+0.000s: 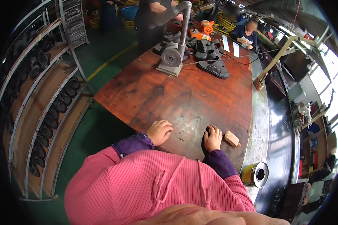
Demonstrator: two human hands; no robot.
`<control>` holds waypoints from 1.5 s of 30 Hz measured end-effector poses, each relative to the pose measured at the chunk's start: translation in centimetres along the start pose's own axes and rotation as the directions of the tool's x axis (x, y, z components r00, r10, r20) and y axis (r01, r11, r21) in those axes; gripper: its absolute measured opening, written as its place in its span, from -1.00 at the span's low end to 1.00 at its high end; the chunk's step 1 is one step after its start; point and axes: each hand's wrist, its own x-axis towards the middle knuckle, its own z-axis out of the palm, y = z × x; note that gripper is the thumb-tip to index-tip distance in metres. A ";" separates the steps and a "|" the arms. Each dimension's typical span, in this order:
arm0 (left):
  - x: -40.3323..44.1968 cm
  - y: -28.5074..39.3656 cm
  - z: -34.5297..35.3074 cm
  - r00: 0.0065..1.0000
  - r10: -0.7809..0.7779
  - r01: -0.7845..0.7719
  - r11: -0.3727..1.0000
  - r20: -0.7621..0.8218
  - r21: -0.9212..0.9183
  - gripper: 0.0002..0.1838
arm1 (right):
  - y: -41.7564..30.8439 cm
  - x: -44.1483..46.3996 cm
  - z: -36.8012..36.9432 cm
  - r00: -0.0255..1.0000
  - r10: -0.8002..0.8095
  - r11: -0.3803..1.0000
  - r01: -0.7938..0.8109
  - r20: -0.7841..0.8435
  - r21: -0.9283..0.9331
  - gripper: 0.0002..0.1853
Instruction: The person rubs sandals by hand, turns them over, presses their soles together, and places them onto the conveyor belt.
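Note:
My left hand [159,132] rests on the near left edge of the reddish-brown table [165,101], holding nothing, its fingers lightly bent and a ring on one of them. Palm down on the tabletop, my right hand [213,138] lies open with its fingers stretched forward. Just right of it, apart from the fingers, is a small tan block [232,138], its kind unclear. Farther up the table a single dark slipper [214,69] lies in front of a heap of similar slippers [205,49].
A grinding wheel machine [172,56] with a metal pipe stands on the table, an orange blower [204,30] behind it. A can [256,174] sits near my right sleeve, beside a dark conveyor belt [278,131]. Shoe racks [45,112] stand left. Other people [246,33] are beyond.

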 end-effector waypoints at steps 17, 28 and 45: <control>0.1 0.0 0.0 0.999 0.016 -0.015 1.000 -0.049 0.017 -0.82 | -0.1 0.3 -0.4 1.000 0.012 1.000 -0.013 0.020 0.019 -0.65; 0.5 0.0 0.8 0.999 0.043 -0.043 0.999 -0.034 0.013 -0.80 | 0.1 -0.5 -0.9 1.000 0.028 1.000 -0.028 -0.013 0.009 -0.66; -0.2 -0.2 -0.2 0.998 0.012 -0.009 0.999 -0.066 0.049 -0.80 | -0.1 0.6 0.5 1.000 -0.016 1.000 0.016 0.002 0.011 -0.66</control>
